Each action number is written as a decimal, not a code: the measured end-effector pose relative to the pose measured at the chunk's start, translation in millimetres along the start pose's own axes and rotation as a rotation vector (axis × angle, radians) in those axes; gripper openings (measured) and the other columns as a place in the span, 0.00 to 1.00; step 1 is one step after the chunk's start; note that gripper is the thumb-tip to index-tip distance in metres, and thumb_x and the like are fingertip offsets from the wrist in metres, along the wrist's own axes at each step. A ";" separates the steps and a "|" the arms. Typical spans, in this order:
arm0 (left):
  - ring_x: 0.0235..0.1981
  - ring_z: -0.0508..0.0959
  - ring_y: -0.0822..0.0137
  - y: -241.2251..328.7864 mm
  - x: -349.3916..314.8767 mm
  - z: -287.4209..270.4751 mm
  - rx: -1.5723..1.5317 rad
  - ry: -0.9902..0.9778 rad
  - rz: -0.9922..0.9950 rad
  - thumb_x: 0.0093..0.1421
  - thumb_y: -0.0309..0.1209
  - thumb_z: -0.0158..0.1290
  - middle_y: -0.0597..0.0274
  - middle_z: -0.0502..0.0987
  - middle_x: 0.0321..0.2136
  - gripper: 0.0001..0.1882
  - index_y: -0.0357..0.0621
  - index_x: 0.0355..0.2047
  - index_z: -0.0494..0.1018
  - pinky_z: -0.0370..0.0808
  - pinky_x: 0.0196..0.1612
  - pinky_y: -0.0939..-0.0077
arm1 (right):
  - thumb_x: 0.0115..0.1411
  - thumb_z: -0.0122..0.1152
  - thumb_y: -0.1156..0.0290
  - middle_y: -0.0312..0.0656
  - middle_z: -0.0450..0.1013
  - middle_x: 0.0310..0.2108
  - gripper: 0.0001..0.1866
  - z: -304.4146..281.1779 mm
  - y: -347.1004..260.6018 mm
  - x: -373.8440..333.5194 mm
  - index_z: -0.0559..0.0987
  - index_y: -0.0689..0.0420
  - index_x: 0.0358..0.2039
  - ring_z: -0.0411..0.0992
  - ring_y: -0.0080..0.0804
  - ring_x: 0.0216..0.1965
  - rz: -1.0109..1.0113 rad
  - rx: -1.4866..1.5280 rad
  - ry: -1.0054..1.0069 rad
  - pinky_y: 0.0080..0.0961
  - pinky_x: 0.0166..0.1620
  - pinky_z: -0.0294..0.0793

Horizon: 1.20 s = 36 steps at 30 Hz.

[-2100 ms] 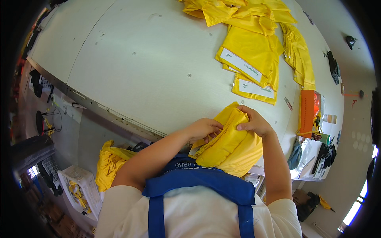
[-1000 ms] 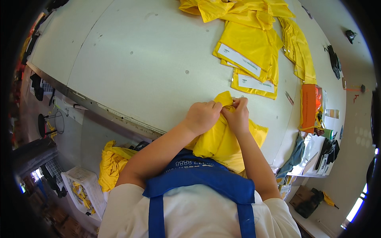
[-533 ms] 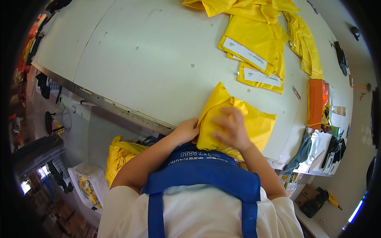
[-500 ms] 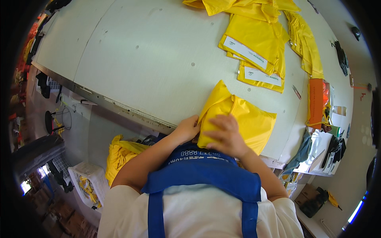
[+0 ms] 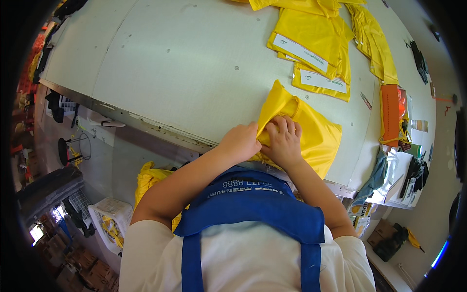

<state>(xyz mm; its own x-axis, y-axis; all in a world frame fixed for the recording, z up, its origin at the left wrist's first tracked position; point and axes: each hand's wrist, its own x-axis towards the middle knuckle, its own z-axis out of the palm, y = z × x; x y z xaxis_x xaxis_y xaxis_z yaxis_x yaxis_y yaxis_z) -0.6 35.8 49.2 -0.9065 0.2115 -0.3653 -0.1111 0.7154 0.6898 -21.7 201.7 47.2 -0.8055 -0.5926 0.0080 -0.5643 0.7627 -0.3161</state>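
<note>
Left hand (image 5: 242, 142): fingers curled, pinching left edge of yellow bundle
Right hand (image 5: 284, 142): just beside left, fingers bent and slightly apart on the fabric; cannot tell if pinching
Yellow bundle (image 5: 318, 138): at near table edge, in front of blue apron (image 5: 248, 207), pointed corner toward far side
Table (image 5: 170, 92): pale, under bundle
Yellow pouches (image 5: 304, 29): flat, white strips, overlapping, beyond bundle
Orange box (image 5: 389, 114): right of bundle, well apart
White basket (image 5: 116, 208): lower left, yellow material inside

Yellow bundle (image 5: 318, 136), blue apron (image 5: 253, 207), off-white shirt (image 5: 243, 258), pale grey table (image 5: 185, 87), orange box (image 5: 389, 113)
</note>
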 end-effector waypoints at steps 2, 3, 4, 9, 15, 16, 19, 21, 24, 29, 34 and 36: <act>0.27 0.75 0.44 1.2 2.1 0.0 0.023 0.102 0.045 0.49 0.28 0.51 0.43 0.74 0.22 0.13 0.36 0.35 0.64 0.72 0.31 0.53 | 0.40 0.68 0.58 0.41 0.64 0.49 0.32 -11.3 10.8 1.6 0.73 0.52 0.47 0.59 0.42 0.55 -0.084 0.145 -0.176 0.43 0.58 0.53; 0.27 0.76 0.44 3.0 4.3 1.0 0.033 0.154 0.070 0.49 0.28 0.51 0.43 0.74 0.22 0.14 0.36 0.35 0.64 0.72 0.31 0.53 | 0.40 0.68 0.56 0.43 0.63 0.52 0.34 -10.9 19.7 0.9 0.72 0.52 0.49 0.57 0.44 0.57 -0.053 0.164 -0.131 0.44 0.59 0.51; 0.27 0.76 0.44 4.5 8.0 3.3 0.029 0.185 0.071 0.50 0.28 0.50 0.44 0.74 0.23 0.14 0.36 0.36 0.64 0.72 0.31 0.53 | 0.41 0.67 0.54 0.45 0.61 0.54 0.36 -7.4 29.7 -0.2 0.71 0.53 0.51 0.55 0.46 0.59 -0.022 0.183 -0.085 0.45 0.60 0.50; 0.26 0.76 0.45 23.6 29.5 16.9 -0.073 0.254 0.076 0.54 0.27 0.48 0.44 0.75 0.23 0.10 0.37 0.35 0.62 0.72 0.30 0.53 | 0.47 0.60 0.50 0.51 0.49 0.65 0.40 -5.5 16.7 2.0 0.64 0.57 0.59 0.37 0.47 0.69 0.090 -0.063 -0.087 0.46 0.66 0.33; 0.27 0.76 0.45 29.1 48.8 48.2 -0.168 0.210 0.134 0.57 0.27 0.47 0.44 0.75 0.25 0.06 0.38 0.32 0.63 0.71 0.31 0.52 | 0.47 0.59 0.59 0.52 0.50 0.64 0.38 29.9 44.3 4.9 0.62 0.58 0.60 0.37 0.49 0.68 0.054 0.093 -0.104 0.48 0.66 0.29; 0.28 0.76 0.45 30.3 51.3 46.0 -0.231 0.222 0.135 0.56 0.27 0.47 0.44 0.75 0.25 0.07 0.38 0.32 0.63 0.71 0.31 0.52 | 0.47 0.59 0.61 0.52 0.50 0.64 0.38 29.0 51.6 5.7 0.62 0.58 0.60 0.37 0.49 0.68 0.048 0.223 -0.039 0.48 0.66 0.29; 0.29 0.76 0.45 24.4 55.7 52.1 -0.123 0.147 0.062 0.55 0.28 0.50 0.44 0.75 0.26 0.09 0.36 0.32 0.64 0.72 0.33 0.52 | 0.47 0.56 0.70 0.48 0.54 0.63 0.36 21.7 79.5 -1.2 0.62 0.58 0.60 0.41 0.42 0.68 0.133 0.990 0.007 0.42 0.67 0.31; 0.30 0.76 0.44 26.1 62.6 55.6 -0.028 0.131 0.047 0.54 0.29 0.51 0.43 0.75 0.26 0.11 0.35 0.34 0.65 0.72 0.34 0.52 | 0.46 0.57 0.74 0.49 0.59 0.60 0.34 21.1 77.9 -4.4 0.65 0.59 0.57 0.49 0.42 0.65 0.248 1.338 0.090 0.40 0.65 0.40; 0.32 0.76 0.44 25.7 69.9 54.3 0.006 0.067 -0.022 0.53 0.29 0.52 0.41 0.76 0.28 0.13 0.33 0.35 0.66 0.73 0.36 0.54 | 0.44 0.61 0.75 0.46 0.68 0.47 0.26 16.5 54.9 -16.8 0.71 0.57 0.48 0.63 0.41 0.52 0.239 0.981 0.352 0.38 0.55 0.58; 0.34 0.76 0.43 19.2 79.4 54.4 0.034 0.064 0.004 0.52 0.29 0.53 0.38 0.76 0.30 0.12 0.32 0.33 0.69 0.73 0.38 0.56 | 0.46 0.60 0.65 0.32 0.69 0.32 0.10 -3.6 8.3 -55.9 0.76 0.48 0.32 0.68 0.29 0.36 -0.465 0.109 0.107 0.28 0.41 0.64; 0.37 0.77 0.47 28.2 75.4 45.5 0.066 0.020 -0.029 0.52 0.26 0.49 0.40 0.77 0.33 0.11 0.32 0.35 0.71 0.74 0.41 0.60 | 0.47 0.53 0.67 0.32 0.68 0.30 0.10 3.2 17.7 -54.2 0.77 0.49 0.32 0.66 0.27 0.34 -0.564 0.057 0.082 0.24 0.39 0.64; 0.37 0.77 0.47 28.3 74.7 45.0 0.063 0.029 -0.025 0.52 0.26 0.49 0.40 0.77 0.33 0.11 0.32 0.35 0.71 0.74 0.41 0.60 | 0.47 0.53 0.67 0.32 0.68 0.30 0.10 4.2 13.4 -53.4 0.77 0.50 0.31 0.66 0.28 0.32 -0.567 0.019 0.080 0.25 0.38 0.64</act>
<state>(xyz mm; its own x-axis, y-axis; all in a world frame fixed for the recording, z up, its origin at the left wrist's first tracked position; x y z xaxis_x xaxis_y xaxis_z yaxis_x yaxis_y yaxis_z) -53.2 101.8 13.3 -0.9151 0.1742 -0.3637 -0.1092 0.7610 0.6395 14.5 242.4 38.5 -0.3897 -0.8857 0.2523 -0.9092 0.3264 -0.2586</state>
